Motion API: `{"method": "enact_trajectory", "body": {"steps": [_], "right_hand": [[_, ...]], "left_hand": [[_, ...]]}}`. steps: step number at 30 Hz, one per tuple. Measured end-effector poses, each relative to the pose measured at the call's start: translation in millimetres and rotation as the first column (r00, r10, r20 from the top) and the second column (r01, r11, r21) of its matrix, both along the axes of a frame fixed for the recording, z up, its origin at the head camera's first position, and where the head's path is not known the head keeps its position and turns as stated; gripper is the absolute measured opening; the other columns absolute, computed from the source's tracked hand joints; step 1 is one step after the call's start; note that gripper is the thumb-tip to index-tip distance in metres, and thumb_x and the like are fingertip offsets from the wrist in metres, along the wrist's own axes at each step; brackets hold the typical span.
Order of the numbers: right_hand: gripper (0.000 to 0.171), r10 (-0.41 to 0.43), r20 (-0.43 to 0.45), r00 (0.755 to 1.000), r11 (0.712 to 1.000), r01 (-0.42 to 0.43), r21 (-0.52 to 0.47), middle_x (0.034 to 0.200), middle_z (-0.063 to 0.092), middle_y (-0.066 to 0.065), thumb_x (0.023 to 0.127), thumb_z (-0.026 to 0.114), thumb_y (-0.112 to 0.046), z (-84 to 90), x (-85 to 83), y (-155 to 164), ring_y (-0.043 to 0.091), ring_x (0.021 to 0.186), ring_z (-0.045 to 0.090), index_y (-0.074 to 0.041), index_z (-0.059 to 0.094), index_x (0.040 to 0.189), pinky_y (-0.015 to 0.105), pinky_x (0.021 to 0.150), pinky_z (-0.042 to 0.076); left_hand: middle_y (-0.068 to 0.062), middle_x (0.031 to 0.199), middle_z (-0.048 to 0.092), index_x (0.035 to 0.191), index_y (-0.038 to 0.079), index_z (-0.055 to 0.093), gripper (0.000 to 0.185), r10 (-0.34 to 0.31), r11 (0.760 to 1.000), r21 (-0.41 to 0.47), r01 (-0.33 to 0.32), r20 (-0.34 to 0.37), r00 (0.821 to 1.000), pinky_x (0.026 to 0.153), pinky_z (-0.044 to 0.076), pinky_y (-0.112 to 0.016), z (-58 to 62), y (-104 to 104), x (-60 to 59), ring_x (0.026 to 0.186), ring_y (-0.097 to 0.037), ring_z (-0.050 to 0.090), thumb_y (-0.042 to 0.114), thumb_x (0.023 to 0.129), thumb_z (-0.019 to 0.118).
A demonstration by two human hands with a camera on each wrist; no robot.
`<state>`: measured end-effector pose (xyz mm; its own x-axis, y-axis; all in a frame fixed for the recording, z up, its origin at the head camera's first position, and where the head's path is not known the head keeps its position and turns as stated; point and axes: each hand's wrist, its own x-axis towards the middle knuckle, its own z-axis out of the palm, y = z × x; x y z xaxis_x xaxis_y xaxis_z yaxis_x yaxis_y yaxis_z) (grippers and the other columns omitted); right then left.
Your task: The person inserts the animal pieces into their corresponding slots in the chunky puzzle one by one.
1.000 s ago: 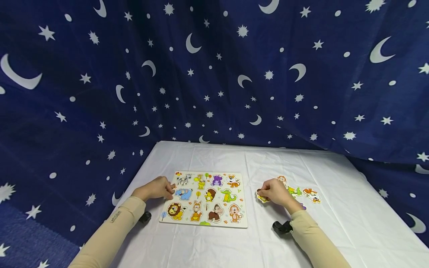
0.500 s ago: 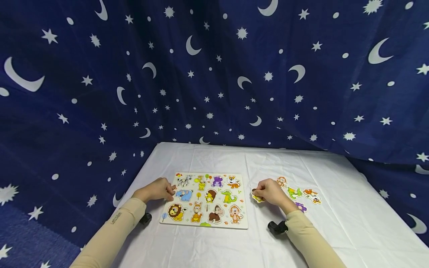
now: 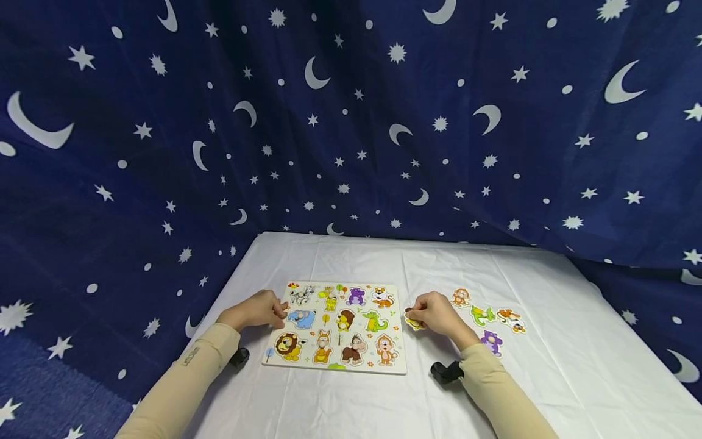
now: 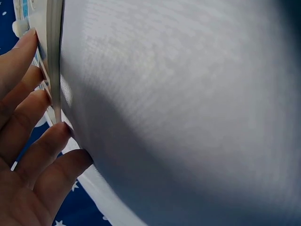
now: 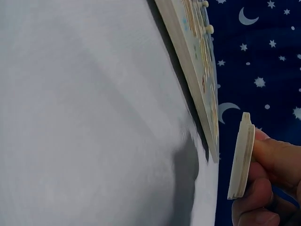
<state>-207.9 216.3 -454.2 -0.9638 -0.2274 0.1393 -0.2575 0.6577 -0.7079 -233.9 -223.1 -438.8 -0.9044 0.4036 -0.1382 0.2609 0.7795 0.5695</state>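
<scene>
My right hand [image 3: 439, 314] pinches a brown-and-yellow animal puzzle piece [image 3: 411, 318] between thumb and fingers, just right of the puzzle board. In the right wrist view the piece [image 5: 242, 160] is seen edge-on, raised off the tablecloth, its printed face turned away. The white puzzle board [image 3: 334, 367] lies flat, printed with rows of cartoon animals. At its left edge rests my left hand [image 3: 258, 310], beside the blue elephant [image 3: 302, 319]. In the left wrist view several fingertips [image 4: 61, 129] of that hand lie along the board's side, with the thumb at its upper edge.
Loose animal pieces lie on the white tablecloth [image 3: 356, 408] to the right: a monkey [image 3: 460, 297], a green crocodile [image 3: 482, 315], a tiger [image 3: 507, 314] and a purple hippo [image 3: 490, 342]. Small knobs [image 5: 209, 29] stand up from the board. A blue star-patterned curtain [image 3: 351, 122] hangs behind.
My right hand has moved left with the puzzle piece, away from the loose pieces and closer to the board, uncovering the purple hippo. My left hand has stayed at the board's edge.
</scene>
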Motion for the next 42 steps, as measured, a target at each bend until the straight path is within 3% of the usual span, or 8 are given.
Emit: {"method": "enact_trajectory", "body": {"steps": [6, 13, 20, 24, 30, 37, 42], "right_hand": [[0.026, 0.004, -0.013, 1.000, 1.000, -0.004, -0.005, 0.052, 0.055, -0.005, 0.082, 0.078, -0.010, -1.2, -0.2, -8, 0.006, 0.048, 0.046, -0.008, 0.064, 0.060, 0.021, 0.049, 0.038], [0.027, -0.019, 0.008, 1.000, 1.000, 0.019, -0.008, 0.053, 0.056, -0.006, 0.083, 0.079, -0.011, -3.6, -0.7, -14, 0.006, 0.048, 0.047, -0.010, 0.064, 0.060, 0.020, 0.047, 0.038], [0.026, -0.034, 0.000, 0.999, 0.999, 0.034, -0.008, 0.053, 0.057, -0.005, 0.082, 0.079, -0.011, -3.5, -1.4, -17, 0.008, 0.049, 0.048, -0.009, 0.064, 0.061, 0.021, 0.047, 0.039], [0.027, -0.044, 0.004, 0.999, 0.999, 0.044, -0.010, 0.053, 0.057, -0.006, 0.082, 0.080, -0.011, -4.2, -2.3, -19, 0.008, 0.049, 0.048, -0.009, 0.064, 0.061, 0.021, 0.047, 0.039], [0.027, -0.036, 0.009, 0.999, 0.999, 0.036, -0.030, 0.053, 0.058, -0.004, 0.082, 0.080, -0.011, -4.3, -3.1, -22, 0.008, 0.048, 0.049, -0.009, 0.063, 0.061, 0.021, 0.046, 0.040], [0.028, -0.046, 0.008, 0.999, 0.998, 0.046, -0.042, 0.052, 0.057, -0.005, 0.081, 0.080, -0.012, -2.7, -3.8, -29, 0.008, 0.048, 0.047, -0.009, 0.063, 0.060, 0.021, 0.046, 0.037], [0.027, -0.054, 0.025, 0.998, 0.997, 0.055, -0.053, 0.053, 0.058, -0.005, 0.082, 0.080, -0.012, -3.0, -2.5, -36, 0.007, 0.047, 0.048, -0.009, 0.063, 0.060, 0.021, 0.046, 0.038]], "left_hand": [[-0.020, 0.119, 0.071, 0.079, 0.006, 0.079, 0.010, 0.001, 1.000, 0.005, -0.001, 0.012, 1.000, 0.094, 0.053, -0.038, 0.4, -1, 2.1, 0.128, -0.038, 0.059, 0.003, 0.071, 0.086], [-0.018, 0.118, 0.072, 0.074, 0.008, 0.078, 0.009, 0.002, 1.000, -0.009, -0.002, 0.009, 1.000, 0.076, 0.048, -0.025, 0.9, 0, 1.0, 0.124, -0.035, 0.062, 0.004, 0.072, 0.086], [-0.014, 0.106, 0.076, 0.078, 0.007, 0.079, 0.011, 0.002, 1.000, -0.021, -0.002, -0.004, 1.000, 0.075, 0.048, -0.025, 1.0, 0, 0.3, 0.104, -0.027, 0.069, 0.005, 0.070, 0.087], [-0.018, 0.114, 0.074, 0.079, 0.007, 0.080, 0.012, 0.001, 1.000, -0.018, -0.002, -0.004, 1.000, 0.081, 0.051, -0.028, 1.4, 1, 0.6, 0.118, -0.032, 0.066, 0.004, 0.070, 0.087], [-0.020, 0.120, 0.071, 0.080, 0.007, 0.080, 0.012, 0.017, 1.000, -0.021, -0.017, 0.004, 1.000, 0.091, 0.053, -0.036, 1.5, 1, 1.2, 0.125, -0.035, 0.061, 0.004, 0.070, 0.087], [-0.016, 0.112, 0.074, 0.078, 0.006, 0.080, 0.012, 0.024, 1.000, -0.019, -0.024, -0.005, 1.000, 0.079, 0.051, -0.027, 2.0, 0, 2.1, 0.118, -0.031, 0.066, 0.003, 0.069, 0.088], [-0.017, 0.113, 0.074, 0.079, 0.006, 0.080, 0.012, 0.013, 1.000, -0.006, -0.013, -0.003, 1.000, 0.085, 0.053, -0.031, 0.5, 0, 2.0, 0.121, -0.034, 0.064, 0.004, 0.070, 0.087]]}}
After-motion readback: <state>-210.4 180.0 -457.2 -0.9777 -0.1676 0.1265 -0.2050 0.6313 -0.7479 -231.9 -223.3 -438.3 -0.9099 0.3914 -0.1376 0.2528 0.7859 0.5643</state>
